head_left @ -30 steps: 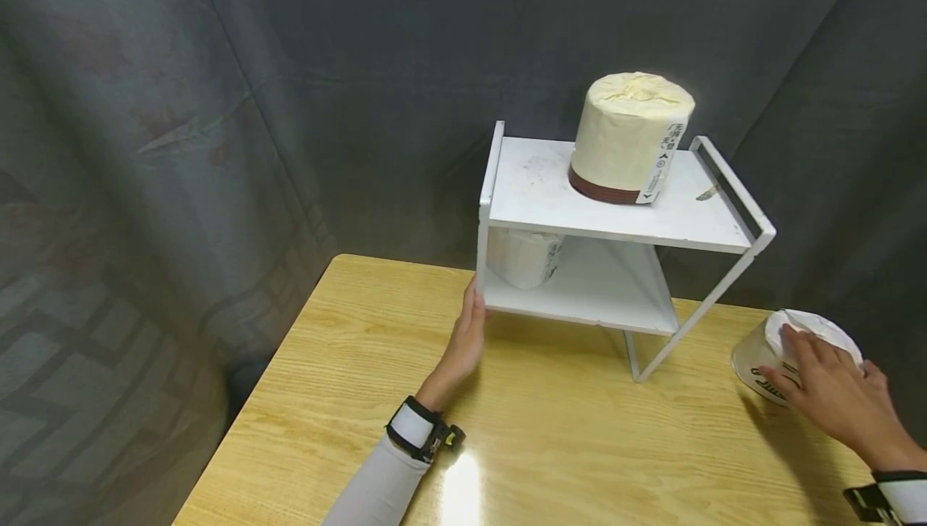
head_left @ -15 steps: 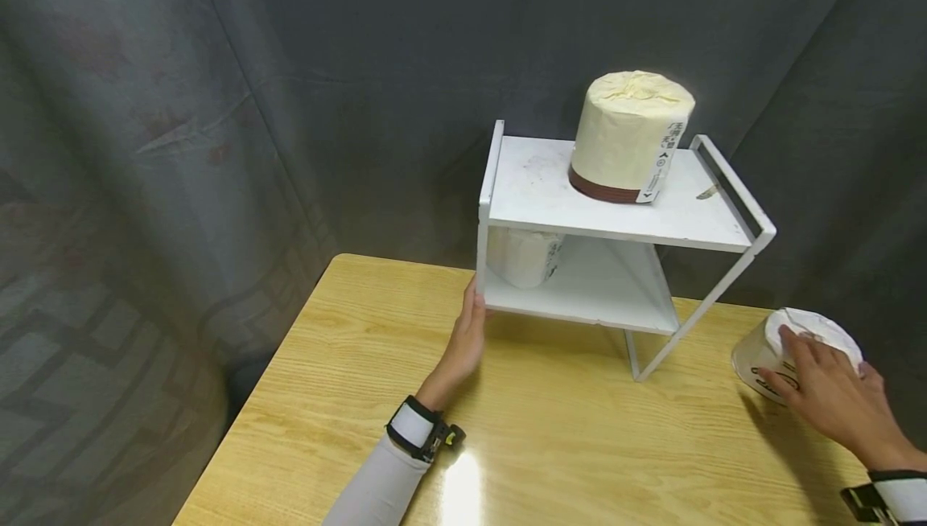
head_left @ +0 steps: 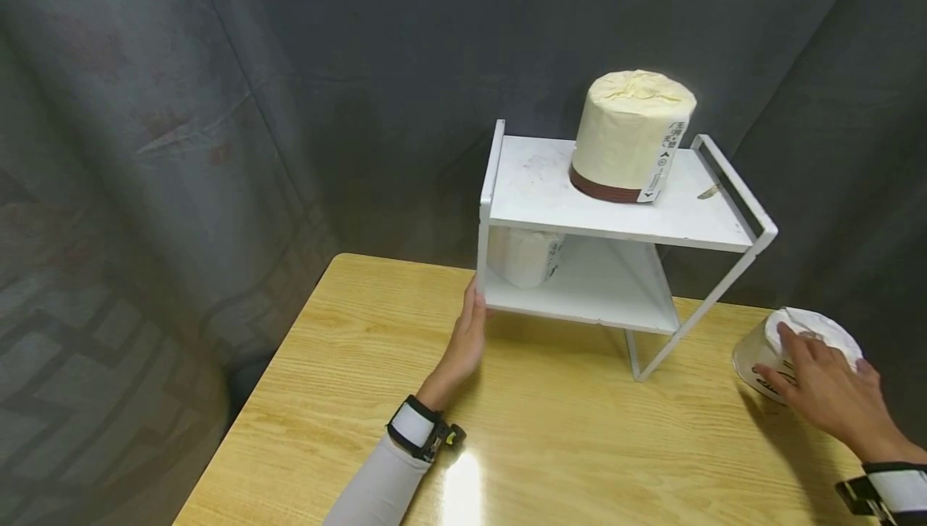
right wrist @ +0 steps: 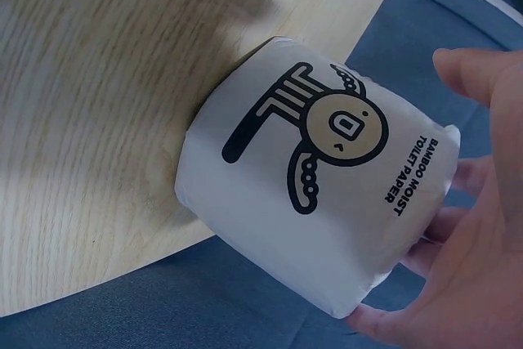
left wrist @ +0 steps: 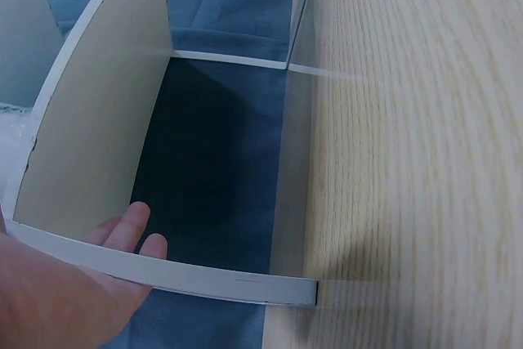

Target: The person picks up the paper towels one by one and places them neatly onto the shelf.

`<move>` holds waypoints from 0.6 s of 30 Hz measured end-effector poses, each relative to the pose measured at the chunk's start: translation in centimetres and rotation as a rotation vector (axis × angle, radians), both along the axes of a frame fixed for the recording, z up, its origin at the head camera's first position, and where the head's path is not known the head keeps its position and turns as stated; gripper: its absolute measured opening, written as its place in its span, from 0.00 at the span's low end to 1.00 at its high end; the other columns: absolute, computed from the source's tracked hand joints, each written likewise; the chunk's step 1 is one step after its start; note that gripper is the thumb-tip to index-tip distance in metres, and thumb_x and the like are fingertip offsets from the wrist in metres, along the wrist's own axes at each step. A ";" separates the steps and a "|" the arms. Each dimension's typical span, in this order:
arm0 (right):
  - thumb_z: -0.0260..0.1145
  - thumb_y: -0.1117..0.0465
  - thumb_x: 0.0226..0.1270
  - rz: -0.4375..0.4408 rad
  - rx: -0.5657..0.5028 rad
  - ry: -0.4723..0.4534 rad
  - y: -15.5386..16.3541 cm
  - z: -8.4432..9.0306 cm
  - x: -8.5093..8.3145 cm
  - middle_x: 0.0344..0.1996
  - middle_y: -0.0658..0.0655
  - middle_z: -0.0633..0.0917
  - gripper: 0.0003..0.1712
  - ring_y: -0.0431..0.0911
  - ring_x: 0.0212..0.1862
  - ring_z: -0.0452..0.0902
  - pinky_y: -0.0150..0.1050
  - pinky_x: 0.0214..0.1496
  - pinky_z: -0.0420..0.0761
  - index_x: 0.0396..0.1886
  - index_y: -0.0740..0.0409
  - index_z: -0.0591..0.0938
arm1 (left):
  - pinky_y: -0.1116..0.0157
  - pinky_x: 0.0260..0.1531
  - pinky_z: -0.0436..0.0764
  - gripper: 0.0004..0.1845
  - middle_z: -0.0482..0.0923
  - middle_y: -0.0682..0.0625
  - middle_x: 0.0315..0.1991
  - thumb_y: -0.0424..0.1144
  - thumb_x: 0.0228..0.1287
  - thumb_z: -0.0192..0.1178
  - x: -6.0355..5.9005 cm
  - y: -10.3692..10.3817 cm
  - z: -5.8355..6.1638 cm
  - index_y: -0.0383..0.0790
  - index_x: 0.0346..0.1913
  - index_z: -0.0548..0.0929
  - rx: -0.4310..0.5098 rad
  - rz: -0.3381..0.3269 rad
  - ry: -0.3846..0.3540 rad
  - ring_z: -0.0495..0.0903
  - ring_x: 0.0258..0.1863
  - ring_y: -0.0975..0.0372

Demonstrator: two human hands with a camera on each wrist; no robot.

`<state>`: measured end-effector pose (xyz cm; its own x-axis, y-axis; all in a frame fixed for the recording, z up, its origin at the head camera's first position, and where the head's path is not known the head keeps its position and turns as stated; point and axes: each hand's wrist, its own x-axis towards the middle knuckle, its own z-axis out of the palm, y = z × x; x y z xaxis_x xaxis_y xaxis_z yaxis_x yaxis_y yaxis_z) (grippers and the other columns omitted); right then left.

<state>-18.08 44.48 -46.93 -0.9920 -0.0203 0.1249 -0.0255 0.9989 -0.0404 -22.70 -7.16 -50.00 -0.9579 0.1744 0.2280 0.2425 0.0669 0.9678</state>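
Observation:
A white two-tier rack [head_left: 695,224] stands at the back of the wooden table [head_left: 565,437]. On its top shelf sits a cream wrapped roll [head_left: 630,136], and a white roll [head_left: 525,256] sits on the lower shelf. My left hand [head_left: 467,333] rests with straight fingers against the rack's lower left edge. In the left wrist view my left hand's fingertips [left wrist: 135,222] reach past the shelf's rim [left wrist: 204,284]. My right hand [head_left: 826,389] grips a white toilet paper roll [head_left: 756,349] lying at the table's right edge. Its printed wrapper [right wrist: 319,202] shows between thumb and fingers [right wrist: 478,234].
Dark grey curtains hang close behind and to the left of the table. The roll under my right hand overhangs the table's right edge [right wrist: 270,30]. Bare wood stretches in front of the rack.
My right hand has shifted very slightly on the white roll. The left hand and the rack have not moved.

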 end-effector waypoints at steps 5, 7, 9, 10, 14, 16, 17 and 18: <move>0.59 0.34 0.79 0.001 -0.008 -0.011 0.1 0.0 -0.2 0.62 0.88 0.64 0.53 0.82 0.64 0.58 0.86 0.64 0.51 0.79 0.72 0.54 | 0.46 0.78 0.64 0.31 0.45 0.50 0.87 0.57 0.89 0.25 0.0 0.0 0.1 0.61 0.87 0.40 -0.015 0.009 -0.004 0.55 0.82 0.53; 0.58 0.34 0.79 0.005 -0.011 -0.009 0.1 -0.1 -0.2 0.62 0.88 0.64 0.53 0.81 0.64 0.59 0.86 0.65 0.50 0.79 0.72 0.54 | 0.46 0.78 0.64 0.31 0.45 0.50 0.87 0.57 0.89 0.24 0.0 0.0 0.1 0.60 0.87 0.40 -0.014 0.006 -0.002 0.55 0.82 0.53; 0.58 0.34 0.79 0.005 -0.016 -0.013 0.2 -0.1 -0.3 0.63 0.88 0.64 0.53 0.81 0.65 0.58 0.86 0.65 0.49 0.79 0.72 0.54 | 0.46 0.78 0.64 0.31 0.45 0.51 0.87 0.57 0.89 0.24 0.0 0.0 0.0 0.60 0.87 0.40 -0.011 0.004 0.000 0.55 0.82 0.53; 0.58 0.34 0.79 0.003 -0.018 -0.016 0.2 -0.1 -0.3 0.63 0.88 0.64 0.53 0.81 0.65 0.58 0.86 0.66 0.48 0.80 0.72 0.53 | 0.46 0.78 0.64 0.31 0.45 0.51 0.87 0.57 0.89 0.24 0.0 0.0 0.0 0.60 0.87 0.40 -0.008 0.002 0.001 0.55 0.82 0.53; 0.57 0.31 0.78 -0.016 -0.017 -0.044 0.4 -0.2 -0.7 0.64 0.89 0.63 0.57 0.82 0.65 0.57 0.85 0.68 0.45 0.80 0.73 0.51 | 0.45 0.78 0.64 0.30 0.45 0.51 0.87 0.56 0.89 0.24 -0.1 0.0 -0.1 0.60 0.87 0.40 -0.001 0.000 0.007 0.54 0.82 0.53; 0.57 0.30 0.77 -0.024 -0.011 -0.056 0.5 -0.3 -0.8 0.65 0.90 0.63 0.58 0.83 0.66 0.57 0.85 0.69 0.45 0.80 0.73 0.51 | 0.45 0.78 0.63 0.30 0.44 0.51 0.87 0.55 0.89 0.24 -0.1 0.0 -0.2 0.60 0.87 0.39 0.000 -0.002 0.011 0.54 0.83 0.53; 0.57 0.29 0.77 -0.026 -0.007 -0.060 0.6 -0.3 -0.9 0.65 0.90 0.63 0.59 0.83 0.66 0.57 0.85 0.70 0.44 0.81 0.73 0.50 | 0.45 0.78 0.63 0.30 0.44 0.51 0.87 0.56 0.89 0.24 -0.1 0.0 -0.2 0.60 0.87 0.39 0.001 -0.003 0.012 0.53 0.83 0.53; 0.57 0.29 0.77 -0.029 -0.004 -0.057 0.6 -0.3 -0.9 0.65 0.90 0.63 0.59 0.83 0.66 0.57 0.85 0.70 0.45 0.81 0.73 0.50 | 0.45 0.78 0.63 0.30 0.44 0.51 0.87 0.56 0.89 0.24 -0.1 0.0 -0.2 0.60 0.87 0.39 0.001 -0.003 0.012 0.53 0.83 0.53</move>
